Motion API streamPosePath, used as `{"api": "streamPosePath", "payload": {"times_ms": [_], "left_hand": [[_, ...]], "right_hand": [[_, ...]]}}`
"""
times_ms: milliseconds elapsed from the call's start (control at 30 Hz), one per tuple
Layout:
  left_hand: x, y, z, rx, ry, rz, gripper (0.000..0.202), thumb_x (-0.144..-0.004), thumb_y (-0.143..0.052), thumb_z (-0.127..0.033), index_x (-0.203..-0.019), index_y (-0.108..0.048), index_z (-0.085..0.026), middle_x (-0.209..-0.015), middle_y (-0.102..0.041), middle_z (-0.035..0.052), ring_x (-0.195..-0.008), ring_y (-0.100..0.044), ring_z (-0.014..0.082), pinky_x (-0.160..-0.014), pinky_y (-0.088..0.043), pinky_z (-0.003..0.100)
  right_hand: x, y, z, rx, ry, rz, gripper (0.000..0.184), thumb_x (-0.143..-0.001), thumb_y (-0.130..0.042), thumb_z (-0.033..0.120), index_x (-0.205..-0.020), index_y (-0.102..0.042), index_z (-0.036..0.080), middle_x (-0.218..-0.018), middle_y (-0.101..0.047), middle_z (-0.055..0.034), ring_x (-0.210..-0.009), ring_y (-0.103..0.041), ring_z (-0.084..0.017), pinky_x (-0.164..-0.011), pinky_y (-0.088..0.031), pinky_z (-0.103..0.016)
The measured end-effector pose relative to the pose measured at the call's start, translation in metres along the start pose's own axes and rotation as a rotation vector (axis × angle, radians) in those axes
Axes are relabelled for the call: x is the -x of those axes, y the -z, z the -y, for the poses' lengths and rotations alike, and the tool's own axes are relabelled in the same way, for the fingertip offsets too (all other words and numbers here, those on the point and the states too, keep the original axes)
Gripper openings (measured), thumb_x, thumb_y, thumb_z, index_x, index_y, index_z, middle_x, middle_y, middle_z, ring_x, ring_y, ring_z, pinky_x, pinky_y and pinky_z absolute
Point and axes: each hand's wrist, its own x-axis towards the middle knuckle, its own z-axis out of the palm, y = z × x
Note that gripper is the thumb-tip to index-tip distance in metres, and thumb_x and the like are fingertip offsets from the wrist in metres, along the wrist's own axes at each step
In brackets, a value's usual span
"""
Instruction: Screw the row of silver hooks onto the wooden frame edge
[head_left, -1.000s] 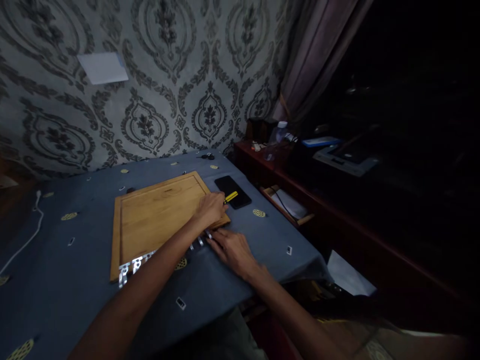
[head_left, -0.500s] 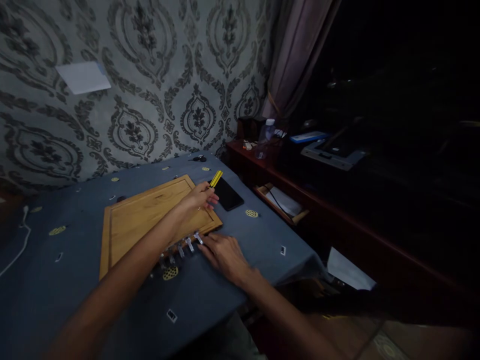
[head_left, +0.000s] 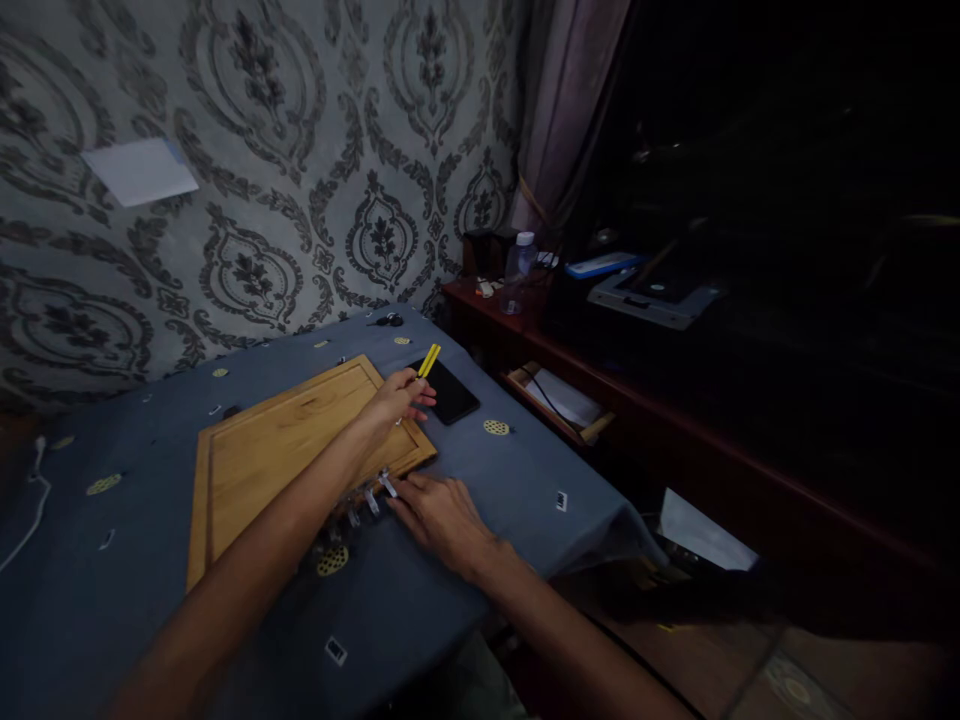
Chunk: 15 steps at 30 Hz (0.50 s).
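Note:
My left hand (head_left: 403,396) reaches across the wooden board (head_left: 281,440), fingers closed around a slim yellow-handled tool (head_left: 429,361) with a dark stripe. The handle points up and away; its working end is hidden by the hand. At the board's near right corner, my right hand (head_left: 442,515) lies low over the cloth. Its fingertips meet the end one of several small, shiny clip-like pieces (head_left: 372,500) lined up along the board's near edge. My left forearm covers part of that row. A black phone-like slab (head_left: 454,392) lies just beyond my left hand.
A blue patterned cloth (head_left: 517,500) covers the table. Scissors-like dark handles (head_left: 390,320) lie near the wall. To the right stand a dark red cabinet (head_left: 645,420) with an open drawer (head_left: 562,405) and a clear bottle (head_left: 519,270). A white cable (head_left: 41,490) trails at left.
The whole view has shifted slightly, with table and board now a little further left. Both hands keep nearly the same places; the yellow-handled tool stays in my left hand.

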Motion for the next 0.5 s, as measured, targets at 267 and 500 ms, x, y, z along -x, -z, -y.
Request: {"api": "streamPosePath", "payload": {"times_ms": [267, 500], "left_hand": [[0.031, 0.023, -0.032, 0.174, -0.23, -0.024, 0.04, -0.076, -0.081, -0.047, -0.096, -0.06, -0.02, -0.061, -0.047, -0.0072, -0.048, -0.039, 0.0053, -0.041, -0.02, 0.016], [0.055, 0.039, -0.029, 0.117, -0.351, -0.179, 0.036, -0.079, -0.077, -0.052, -0.085, -0.067, -0.018, -0.079, -0.057, 0.0, -0.071, -0.051, 0.0097, -0.059, -0.041, 0.018]], "right_hand": [[0.001, 0.003, 0.002, 0.023, -0.012, 0.002, 0.03, -0.108, -0.047, 0.033, -0.13, -0.066, 0.023, -0.105, -0.078, -0.0071, -0.095, -0.075, -0.02, -0.075, -0.047, -0.025], [0.0, -0.003, -0.002, 0.033, -0.008, -0.02, 0.03, -0.108, -0.049, 0.033, -0.129, -0.067, 0.023, -0.103, -0.078, -0.0072, -0.094, -0.075, -0.02, -0.073, -0.046, -0.026]]}}
